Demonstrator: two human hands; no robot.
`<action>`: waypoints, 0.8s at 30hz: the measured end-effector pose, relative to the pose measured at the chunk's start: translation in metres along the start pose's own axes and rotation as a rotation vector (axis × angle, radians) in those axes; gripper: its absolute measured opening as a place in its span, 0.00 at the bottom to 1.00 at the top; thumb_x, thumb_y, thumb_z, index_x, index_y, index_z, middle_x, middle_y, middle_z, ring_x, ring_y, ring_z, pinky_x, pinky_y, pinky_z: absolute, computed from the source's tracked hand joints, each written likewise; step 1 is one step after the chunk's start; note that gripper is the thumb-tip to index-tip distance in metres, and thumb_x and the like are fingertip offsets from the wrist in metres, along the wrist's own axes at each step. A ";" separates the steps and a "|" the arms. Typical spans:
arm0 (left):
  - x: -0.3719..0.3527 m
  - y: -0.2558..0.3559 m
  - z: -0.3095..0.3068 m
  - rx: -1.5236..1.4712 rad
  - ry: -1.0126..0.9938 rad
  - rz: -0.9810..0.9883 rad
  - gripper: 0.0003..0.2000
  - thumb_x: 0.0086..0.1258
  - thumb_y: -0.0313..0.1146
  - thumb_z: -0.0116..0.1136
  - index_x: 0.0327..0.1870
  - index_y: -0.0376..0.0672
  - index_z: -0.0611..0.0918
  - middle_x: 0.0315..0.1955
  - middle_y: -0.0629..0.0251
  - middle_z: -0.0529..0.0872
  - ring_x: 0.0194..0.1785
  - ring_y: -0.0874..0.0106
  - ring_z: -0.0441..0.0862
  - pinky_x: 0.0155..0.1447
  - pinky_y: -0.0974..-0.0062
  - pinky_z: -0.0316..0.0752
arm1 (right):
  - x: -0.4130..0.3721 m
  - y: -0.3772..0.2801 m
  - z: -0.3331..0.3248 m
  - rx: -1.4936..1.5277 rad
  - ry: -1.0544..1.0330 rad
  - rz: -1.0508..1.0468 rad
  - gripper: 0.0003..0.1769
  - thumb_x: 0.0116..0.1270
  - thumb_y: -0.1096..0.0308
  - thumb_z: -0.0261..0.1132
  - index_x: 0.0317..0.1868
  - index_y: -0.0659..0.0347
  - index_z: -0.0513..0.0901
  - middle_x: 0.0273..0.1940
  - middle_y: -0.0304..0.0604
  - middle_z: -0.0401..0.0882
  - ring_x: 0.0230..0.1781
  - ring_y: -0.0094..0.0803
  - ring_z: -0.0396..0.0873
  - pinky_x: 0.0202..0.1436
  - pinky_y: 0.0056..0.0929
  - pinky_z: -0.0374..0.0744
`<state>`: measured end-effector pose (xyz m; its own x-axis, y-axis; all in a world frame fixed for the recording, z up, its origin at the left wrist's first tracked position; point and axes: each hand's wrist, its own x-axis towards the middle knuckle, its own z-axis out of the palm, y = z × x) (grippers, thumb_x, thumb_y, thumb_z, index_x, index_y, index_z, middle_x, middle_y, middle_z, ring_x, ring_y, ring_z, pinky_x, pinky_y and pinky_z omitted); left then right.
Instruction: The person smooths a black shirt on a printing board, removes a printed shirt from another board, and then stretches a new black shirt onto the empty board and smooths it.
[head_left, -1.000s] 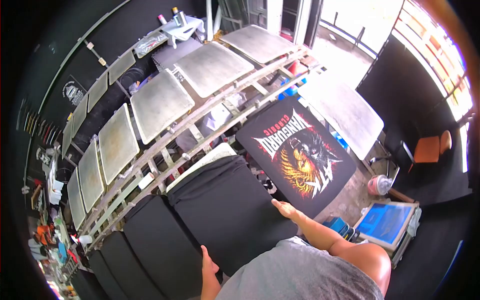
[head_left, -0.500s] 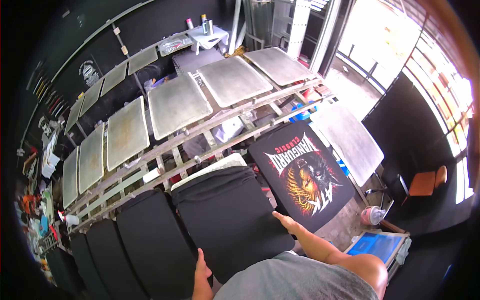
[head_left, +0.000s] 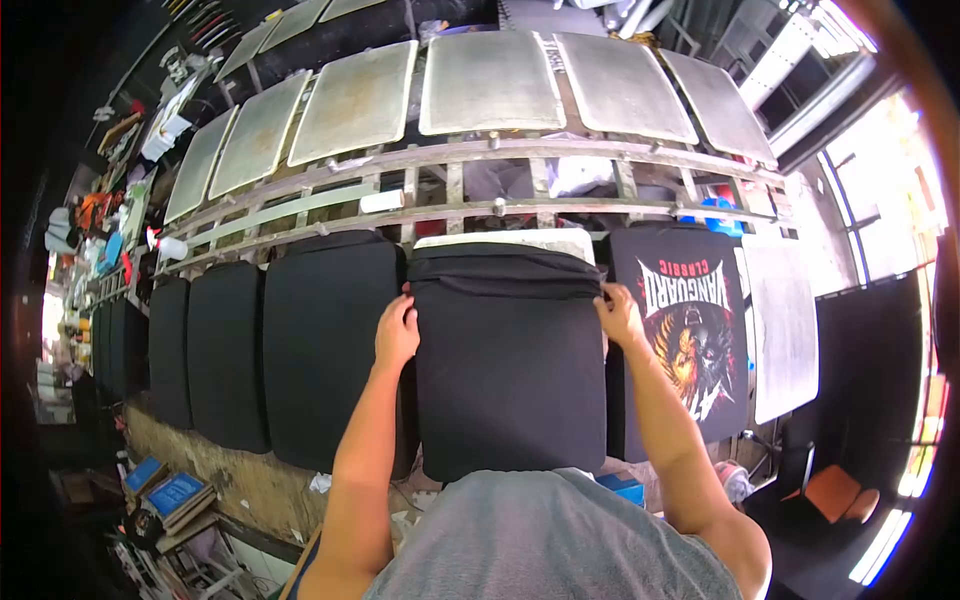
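A black T-shirt (head_left: 510, 385) is stretched over a flat board (head_left: 550, 240) in front of me, its far end bunched in folds. The pale end of the board shows beyond those folds. My left hand (head_left: 398, 330) is closed at the left edge of the bunched cloth, thumb and fingers pinching it. At the opposite edge, my right hand (head_left: 621, 318) grips the fabric the same way. Just right of that hand lies a black printed T-shirt (head_left: 690, 300) with "Vanguard Classic" lettering and an orange and grey animal design.
More black shirts (head_left: 333, 350) cover boards on the left. A bare board (head_left: 785, 330) is at far right. Beyond the wooden rails (head_left: 460, 155) stands a row of grey boards (head_left: 490, 85). An orange chair (head_left: 835, 492) is at lower right; blue-faced frames (head_left: 175, 495) lie at lower left.
Both hands have moved from the near sides of the black T-shirt to its bunched far end and closed on the cloth. My view has turned and shifted, bringing this board to the centre.
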<state>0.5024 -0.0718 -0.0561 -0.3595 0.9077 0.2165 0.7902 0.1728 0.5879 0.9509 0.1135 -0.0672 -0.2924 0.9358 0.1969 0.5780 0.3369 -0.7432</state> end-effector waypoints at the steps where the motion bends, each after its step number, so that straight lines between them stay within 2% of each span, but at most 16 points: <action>1: 0.022 0.001 0.001 0.006 0.014 0.026 0.14 0.74 0.31 0.60 0.58 0.40 0.84 0.63 0.55 0.84 0.66 0.51 0.79 0.68 0.58 0.76 | 0.022 0.000 0.002 -0.012 0.001 0.009 0.18 0.67 0.65 0.71 0.54 0.65 0.86 0.53 0.57 0.85 0.47 0.51 0.87 0.52 0.41 0.85; 3: 0.060 0.003 0.005 0.134 0.030 0.068 0.16 0.73 0.31 0.61 0.60 0.42 0.83 0.63 0.57 0.84 0.61 0.51 0.81 0.65 0.58 0.78 | 0.063 -0.001 0.000 -0.109 -0.041 -0.020 0.18 0.67 0.60 0.70 0.51 0.65 0.88 0.51 0.58 0.87 0.50 0.53 0.86 0.54 0.44 0.84; 6: 0.103 0.020 0.002 0.278 -0.064 0.062 0.21 0.72 0.33 0.62 0.66 0.43 0.79 0.64 0.61 0.83 0.58 0.51 0.82 0.62 0.56 0.79 | 0.109 -0.013 0.001 -0.208 -0.386 0.297 0.18 0.62 0.56 0.72 0.46 0.58 0.90 0.47 0.55 0.89 0.51 0.52 0.87 0.58 0.44 0.83; 9: 0.130 0.018 0.011 0.396 -0.188 0.046 0.19 0.70 0.35 0.65 0.61 0.48 0.82 0.61 0.65 0.83 0.58 0.52 0.81 0.60 0.57 0.81 | 0.139 -0.005 0.003 -0.345 -0.598 0.175 0.15 0.62 0.57 0.70 0.44 0.55 0.90 0.43 0.53 0.90 0.48 0.53 0.88 0.55 0.44 0.84; 10: 0.138 0.016 0.012 0.391 -0.260 0.066 0.15 0.70 0.35 0.64 0.56 0.49 0.84 0.58 0.65 0.83 0.57 0.53 0.81 0.59 0.57 0.81 | 0.146 0.000 0.008 -0.351 -0.508 0.037 0.10 0.63 0.60 0.68 0.40 0.56 0.88 0.37 0.55 0.89 0.42 0.49 0.90 0.47 0.46 0.86; 11: 0.144 0.013 0.014 0.383 -0.336 0.084 0.11 0.70 0.35 0.64 0.51 0.51 0.86 0.56 0.65 0.83 0.57 0.53 0.81 0.58 0.57 0.82 | 0.154 0.007 0.009 -0.351 -0.514 0.048 0.10 0.63 0.60 0.68 0.40 0.56 0.88 0.37 0.55 0.89 0.42 0.49 0.90 0.47 0.46 0.86; 12: 0.151 0.014 0.015 0.314 -0.339 0.060 0.02 0.70 0.33 0.64 0.40 0.49 0.86 0.51 0.66 0.84 0.57 0.54 0.83 0.58 0.57 0.81 | 0.164 -0.002 0.003 -0.173 -0.470 0.165 0.09 0.65 0.62 0.67 0.40 0.58 0.84 0.35 0.53 0.88 0.37 0.46 0.90 0.41 0.44 0.86; 13: 0.157 0.017 0.011 0.221 -0.342 0.060 0.02 0.70 0.31 0.62 0.40 0.46 0.83 0.49 0.61 0.85 0.53 0.53 0.84 0.55 0.56 0.81 | 0.171 -0.007 0.001 0.005 -0.424 0.286 0.08 0.67 0.64 0.65 0.40 0.60 0.81 0.32 0.51 0.86 0.33 0.43 0.91 0.35 0.43 0.86; 15: 0.169 0.010 0.013 0.140 -0.323 0.087 0.04 0.71 0.31 0.61 0.42 0.44 0.81 0.44 0.55 0.86 0.50 0.50 0.85 0.52 0.55 0.80 | 0.184 0.009 0.000 0.249 -0.577 0.378 0.09 0.72 0.65 0.63 0.42 0.60 0.74 0.29 0.44 0.81 0.25 0.37 0.89 0.26 0.36 0.84; 16: 0.176 0.013 0.009 0.121 -0.379 0.014 0.07 0.71 0.32 0.61 0.44 0.43 0.79 0.41 0.48 0.86 0.50 0.47 0.84 0.52 0.55 0.79 | 0.190 -0.008 -0.008 0.192 -0.680 0.466 0.10 0.76 0.63 0.63 0.44 0.60 0.72 0.30 0.39 0.78 0.21 0.32 0.84 0.23 0.29 0.81; 17: 0.185 0.006 0.008 0.099 -0.490 -0.109 0.10 0.72 0.37 0.62 0.45 0.41 0.78 0.41 0.50 0.88 0.48 0.51 0.86 0.51 0.58 0.79 | 0.197 -0.015 -0.013 0.148 -0.785 0.572 0.20 0.71 0.56 0.72 0.48 0.61 0.75 0.32 0.42 0.79 0.26 0.30 0.86 0.25 0.31 0.81; 19: 0.201 0.008 -0.004 0.039 -0.740 -0.195 0.17 0.72 0.44 0.66 0.47 0.39 0.78 0.41 0.53 0.88 0.48 0.56 0.86 0.52 0.60 0.78 | 0.207 0.002 -0.011 -0.101 -0.993 0.453 0.33 0.61 0.50 0.80 0.54 0.64 0.76 0.32 0.44 0.80 0.34 0.34 0.89 0.30 0.35 0.83; 20: 0.208 0.011 -0.012 0.106 -0.897 -0.206 0.28 0.65 0.56 0.72 0.48 0.39 0.78 0.43 0.55 0.88 0.49 0.59 0.85 0.54 0.60 0.77 | 0.214 -0.022 -0.016 -0.296 -1.067 0.414 0.48 0.50 0.46 0.85 0.61 0.72 0.77 0.37 0.51 0.85 0.37 0.39 0.91 0.35 0.38 0.85; 21: 0.214 0.012 -0.012 0.216 -0.971 -0.161 0.38 0.55 0.61 0.77 0.56 0.39 0.79 0.50 0.49 0.88 0.57 0.54 0.84 0.61 0.58 0.77 | 0.217 -0.011 -0.008 -0.295 -1.073 0.425 0.48 0.50 0.46 0.85 0.61 0.72 0.77 0.37 0.51 0.85 0.37 0.39 0.91 0.35 0.38 0.85; 23: 0.225 0.005 -0.003 0.416 -0.970 0.091 0.45 0.49 0.62 0.79 0.64 0.39 0.79 0.58 0.45 0.86 0.64 0.49 0.82 0.67 0.57 0.76 | 0.226 0.015 0.011 -0.541 -1.078 0.021 0.50 0.46 0.48 0.87 0.62 0.74 0.80 0.42 0.57 0.88 0.35 0.42 0.89 0.37 0.38 0.85; 24: 0.241 0.014 -0.003 0.519 -1.026 0.055 0.44 0.50 0.59 0.79 0.67 0.42 0.80 0.63 0.44 0.83 0.68 0.46 0.79 0.70 0.54 0.75 | 0.234 -0.006 0.011 -0.519 -1.108 0.195 0.48 0.43 0.52 0.87 0.62 0.72 0.82 0.46 0.59 0.90 0.37 0.44 0.90 0.41 0.40 0.86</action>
<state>0.4260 0.1480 0.0065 0.0666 0.7619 -0.6442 0.9871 0.0438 0.1538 0.8709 0.3291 -0.0239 -0.5081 0.4681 -0.7230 0.8436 0.4396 -0.3083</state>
